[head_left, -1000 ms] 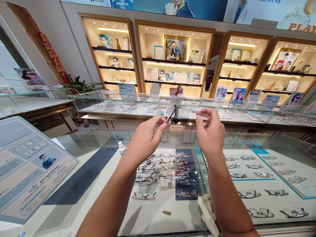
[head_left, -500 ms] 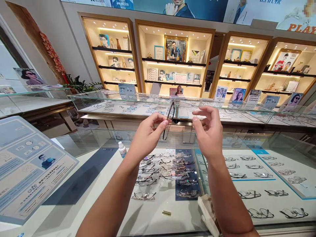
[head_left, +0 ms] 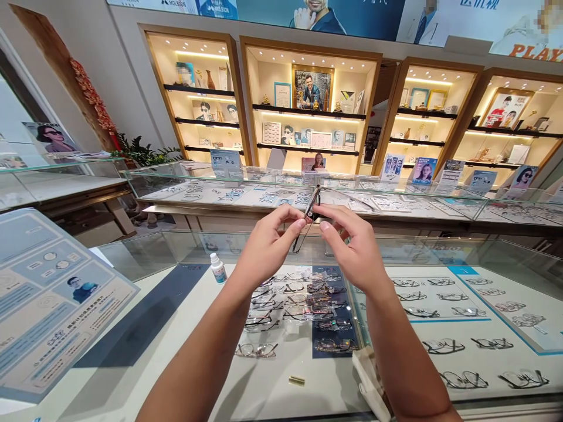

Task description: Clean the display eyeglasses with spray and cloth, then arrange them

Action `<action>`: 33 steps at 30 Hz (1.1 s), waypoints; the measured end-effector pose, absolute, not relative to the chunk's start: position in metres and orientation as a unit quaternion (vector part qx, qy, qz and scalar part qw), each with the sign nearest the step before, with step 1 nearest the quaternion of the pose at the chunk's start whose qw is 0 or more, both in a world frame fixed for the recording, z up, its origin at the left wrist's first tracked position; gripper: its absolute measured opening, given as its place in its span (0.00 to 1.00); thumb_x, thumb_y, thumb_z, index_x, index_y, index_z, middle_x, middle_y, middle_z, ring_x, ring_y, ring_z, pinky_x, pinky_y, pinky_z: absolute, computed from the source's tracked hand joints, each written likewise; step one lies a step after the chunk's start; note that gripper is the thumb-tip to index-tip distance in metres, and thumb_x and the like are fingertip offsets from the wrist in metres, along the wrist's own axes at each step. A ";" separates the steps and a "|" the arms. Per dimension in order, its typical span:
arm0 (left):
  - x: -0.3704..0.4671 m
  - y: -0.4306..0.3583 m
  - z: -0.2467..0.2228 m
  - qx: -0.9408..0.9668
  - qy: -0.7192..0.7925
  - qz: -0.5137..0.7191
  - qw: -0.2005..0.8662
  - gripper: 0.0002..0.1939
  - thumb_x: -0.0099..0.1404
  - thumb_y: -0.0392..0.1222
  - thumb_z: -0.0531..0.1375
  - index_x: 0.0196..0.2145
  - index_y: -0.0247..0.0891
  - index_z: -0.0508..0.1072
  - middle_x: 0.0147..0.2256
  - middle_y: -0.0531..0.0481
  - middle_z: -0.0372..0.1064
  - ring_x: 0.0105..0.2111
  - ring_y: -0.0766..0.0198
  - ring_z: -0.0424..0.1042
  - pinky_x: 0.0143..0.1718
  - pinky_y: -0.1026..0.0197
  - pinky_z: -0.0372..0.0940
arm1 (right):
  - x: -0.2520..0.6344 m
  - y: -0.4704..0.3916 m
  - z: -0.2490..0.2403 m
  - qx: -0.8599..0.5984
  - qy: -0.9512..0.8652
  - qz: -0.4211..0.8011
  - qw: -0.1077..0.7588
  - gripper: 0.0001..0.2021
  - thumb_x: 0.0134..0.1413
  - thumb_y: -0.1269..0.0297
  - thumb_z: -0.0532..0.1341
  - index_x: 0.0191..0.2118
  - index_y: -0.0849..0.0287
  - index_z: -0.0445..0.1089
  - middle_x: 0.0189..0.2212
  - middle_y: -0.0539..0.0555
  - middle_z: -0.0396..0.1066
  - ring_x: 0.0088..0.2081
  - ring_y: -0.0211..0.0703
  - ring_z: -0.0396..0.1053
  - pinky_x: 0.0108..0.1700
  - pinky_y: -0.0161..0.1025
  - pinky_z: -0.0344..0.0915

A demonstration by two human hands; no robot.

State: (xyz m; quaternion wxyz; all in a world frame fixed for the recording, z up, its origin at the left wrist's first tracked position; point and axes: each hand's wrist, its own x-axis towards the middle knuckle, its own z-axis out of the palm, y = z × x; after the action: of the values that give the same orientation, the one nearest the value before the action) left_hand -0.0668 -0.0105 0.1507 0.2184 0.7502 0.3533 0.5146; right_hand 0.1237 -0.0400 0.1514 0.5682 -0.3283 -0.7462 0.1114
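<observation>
A pair of eyeglasses (head_left: 313, 202) with a dark frame is held up in front of me, turned nearly edge-on, one thin temple stretching out to the right. My left hand (head_left: 270, 240) is closed in a pinch on the frame's near left side. My right hand (head_left: 358, 246) is at the other side, its index fingertip at the frame, seemingly touching it, with the thumb apart below. Beneath my hands, several rows of eyeglasses (head_left: 297, 299) lie on the glass counter (head_left: 259, 392), partly hidden by the left wrist.
A small white bottle (head_left: 217, 268) stands left of the rows. A gold-coloured small cylinder (head_left: 297, 381) and a beige cloth (head_left: 369, 381) lie near the front. A printed board (head_left: 57, 299) leans at the left. Glass display cases (head_left: 246, 193) run across behind.
My right hand has moved left and in to the eyeglasses, its fingertips now at the frame. The eyeglasses have tilted and shifted slightly right; my left hand keeps its pinch.
</observation>
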 end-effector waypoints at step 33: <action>-0.069 0.010 0.142 0.589 0.291 0.717 0.232 0.12 0.69 0.51 0.67 0.39 0.40 0.74 0.43 0.44 0.79 0.48 0.57 0.78 0.43 0.58 0.75 | 0.127 -0.031 0.146 -0.557 -0.689 -0.011 0.464 0.14 0.70 0.55 0.58 0.43 0.51 0.82 0.39 0.54 0.81 0.39 0.50 0.76 0.41 0.47 0.65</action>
State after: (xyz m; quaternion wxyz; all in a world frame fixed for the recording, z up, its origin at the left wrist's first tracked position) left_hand -0.0687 0.0105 0.1422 0.2320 0.5891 0.2913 0.7171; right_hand 0.1268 -0.0313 0.1458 0.4638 -0.5566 -0.6891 -0.0112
